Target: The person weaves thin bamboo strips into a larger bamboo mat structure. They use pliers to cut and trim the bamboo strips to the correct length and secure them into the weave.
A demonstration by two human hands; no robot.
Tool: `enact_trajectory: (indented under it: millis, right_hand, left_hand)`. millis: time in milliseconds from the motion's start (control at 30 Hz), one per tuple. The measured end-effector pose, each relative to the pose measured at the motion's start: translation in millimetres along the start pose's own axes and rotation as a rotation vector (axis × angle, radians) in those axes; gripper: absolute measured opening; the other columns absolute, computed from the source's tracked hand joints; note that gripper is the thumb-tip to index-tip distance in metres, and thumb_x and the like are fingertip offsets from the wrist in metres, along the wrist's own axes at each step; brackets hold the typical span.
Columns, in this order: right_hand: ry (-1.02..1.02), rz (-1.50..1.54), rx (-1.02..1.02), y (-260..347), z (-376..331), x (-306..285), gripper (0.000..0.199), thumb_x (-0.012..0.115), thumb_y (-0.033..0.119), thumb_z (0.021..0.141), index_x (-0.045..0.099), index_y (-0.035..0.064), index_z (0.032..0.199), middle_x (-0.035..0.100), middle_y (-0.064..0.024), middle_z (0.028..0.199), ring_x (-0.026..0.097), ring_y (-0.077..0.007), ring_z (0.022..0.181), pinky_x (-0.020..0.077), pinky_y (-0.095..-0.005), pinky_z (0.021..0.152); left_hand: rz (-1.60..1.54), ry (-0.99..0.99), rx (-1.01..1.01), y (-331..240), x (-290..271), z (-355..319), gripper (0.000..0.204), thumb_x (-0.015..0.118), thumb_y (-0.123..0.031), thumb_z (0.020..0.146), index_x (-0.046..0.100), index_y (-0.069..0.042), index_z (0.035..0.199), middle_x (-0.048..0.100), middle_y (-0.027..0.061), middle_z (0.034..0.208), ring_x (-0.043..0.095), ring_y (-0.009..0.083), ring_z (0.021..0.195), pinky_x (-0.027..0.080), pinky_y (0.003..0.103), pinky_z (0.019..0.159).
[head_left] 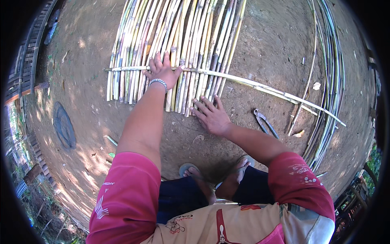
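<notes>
Pressing cross strip (243, 82) onto canes (178, 44): left hand (162, 73) flat, right hand (211, 116) splayed, both grips released; strip may slip sideways.

Outdoor work yard, rural, used for bamboo craft. Ground: bare packed earth (268, 44), dappled with sun and shade, scattered with chips and dry leaves. Far centre: a mat of split bamboo canes (178, 44) laid side by side on the dirt, one long cross strip (243, 83) over them. Right: a bundle of long thin green canes (331, 73) curving along the edge; pliers (265, 122) lying on the soil. Left: wooden slat fencing (28, 61), a round dark mat (64, 125), greenery near the rim.
</notes>
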State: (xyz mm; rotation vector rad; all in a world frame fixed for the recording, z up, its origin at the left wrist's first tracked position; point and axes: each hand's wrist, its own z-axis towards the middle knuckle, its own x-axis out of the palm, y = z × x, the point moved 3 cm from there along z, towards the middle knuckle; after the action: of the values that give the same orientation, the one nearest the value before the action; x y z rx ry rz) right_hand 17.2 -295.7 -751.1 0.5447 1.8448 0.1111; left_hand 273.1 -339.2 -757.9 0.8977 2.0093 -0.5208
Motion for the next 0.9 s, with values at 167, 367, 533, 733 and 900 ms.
enact_trajectory:
  millis: [167,367,533,733,900]
  right_hand:
    - [-0.015,-0.039,-0.116,-12.5,0.9,8.9,0.063,0.045,0.029,0.102,0.026,0.0208,0.161,0.019,-0.0027,0.169,0.013,-0.0236,0.157,0.0053,-0.0613,0.125]
    - [0.011,0.019,-0.264,-26.8,5.2,-3.2,0.074,0.05,0.045,0.099,0.025,0.0155,0.161,0.021,-0.0041,0.169,0.014,-0.0234,0.157,0.004,-0.0556,0.127]
    - [-0.262,0.296,-0.239,-39.5,-3.9,-11.7,0.075,0.056,0.043,0.098,0.027,0.0111,0.16,0.026,-0.0124,0.165,0.019,-0.0278,0.155,0.0129,-0.0534,0.126]
    - [-0.677,0.606,0.799,-127.6,15.8,-74.4,0.069,0.062,0.03,0.098,0.034,-0.0012,0.154,0.05,-0.0228,0.143,0.047,-0.0355,0.137,0.0368,-0.0478,0.116]
    - [-0.773,0.863,0.988,-222.0,62.8,-89.5,0.064,0.06,0.031,0.1,0.04,-0.0034,0.15,0.065,-0.0229,0.128,0.063,-0.0332,0.118,0.0481,-0.04,0.103]
  left_hand:
    - [0.005,0.0,-0.008,2.6,1.4,1.9,0.09,0.046,-0.062,0.098,0.004,-0.018,0.164,-0.006,0.0124,0.171,-0.006,0.0381,0.156,0.002,0.07,0.118]
    - [0.019,-0.001,-0.011,-0.8,0.7,1.0,0.092,0.046,-0.065,0.097,0.005,-0.018,0.164,-0.005,0.0112,0.171,-0.005,0.0367,0.156,0.004,0.07,0.119]
    - [0.022,0.008,-0.005,-1.0,0.7,2.9,0.091,0.045,-0.064,0.098,0.003,-0.018,0.164,-0.006,0.0133,0.17,-0.007,0.0393,0.156,0.003,0.07,0.119]
    - [0.025,0.031,-0.014,4.3,-6.4,-3.4,0.09,0.044,-0.062,0.1,0.002,-0.017,0.164,-0.007,0.0156,0.17,-0.007,0.0388,0.156,0.003,0.07,0.118]
    - [0.015,0.059,0.005,-5.9,-8.9,-3.6,0.09,0.043,-0.062,0.1,0.001,-0.016,0.164,-0.009,0.0153,0.17,-0.008,0.0394,0.155,0.003,0.071,0.118]
